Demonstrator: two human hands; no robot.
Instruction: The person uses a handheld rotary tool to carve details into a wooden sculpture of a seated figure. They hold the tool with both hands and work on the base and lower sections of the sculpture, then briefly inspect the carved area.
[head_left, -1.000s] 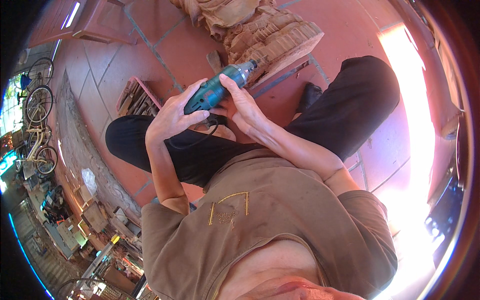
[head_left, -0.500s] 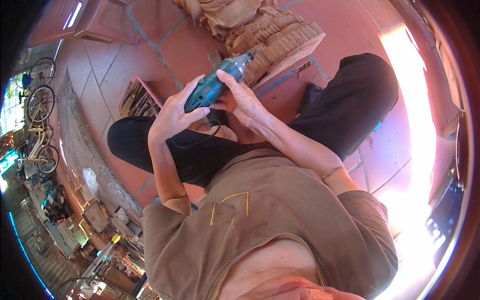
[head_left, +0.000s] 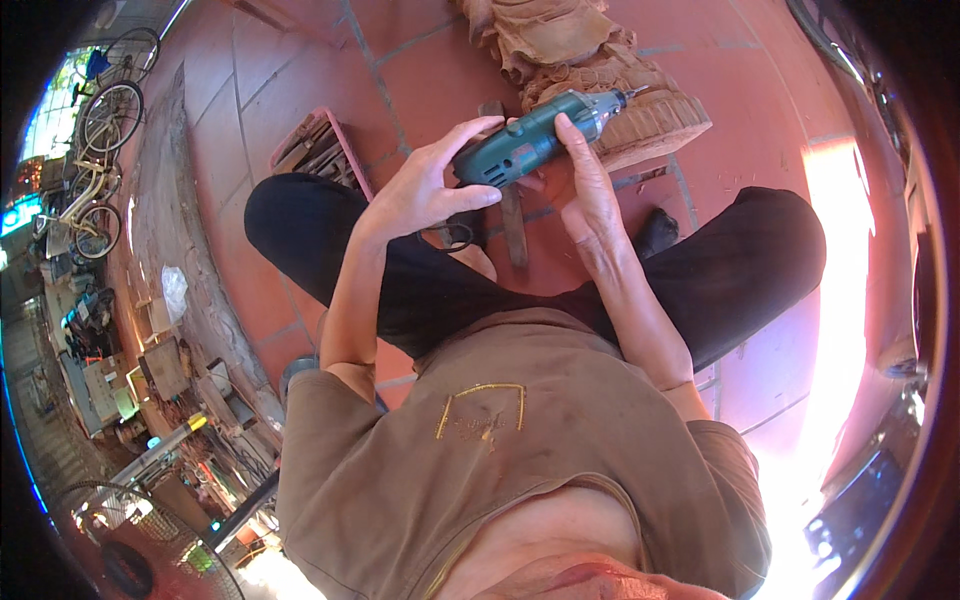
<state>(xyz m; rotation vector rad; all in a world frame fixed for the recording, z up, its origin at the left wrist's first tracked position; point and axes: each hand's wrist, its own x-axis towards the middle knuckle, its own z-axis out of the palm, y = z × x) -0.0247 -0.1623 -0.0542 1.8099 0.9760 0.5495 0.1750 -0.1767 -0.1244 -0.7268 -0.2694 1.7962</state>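
A green die grinder with a grey metal nose is held up in front of me, its thin bit pointing away to the right. My left hand grips its rear end, thumb below and fingers along the far side. Nearer the nose, my right hand holds the body, thumb on top and the other fingers mostly hidden underneath. A black cord loops down by my left leg. Just beyond the bit lies a carved wooden figure with a flat base; in this view the bit overlaps it, and I cannot tell whether they touch.
A pink-rimmed tray of carving tools sits on the tiles to the left. Under the grinder is a wooden mallet-like piece. Bicycles, a long log and a wire-caged fan stand farther left.
Both hands and the grinder have shifted right in the view, and the grinder has tilted flatter. The carving and surroundings have also shifted as the view moved.
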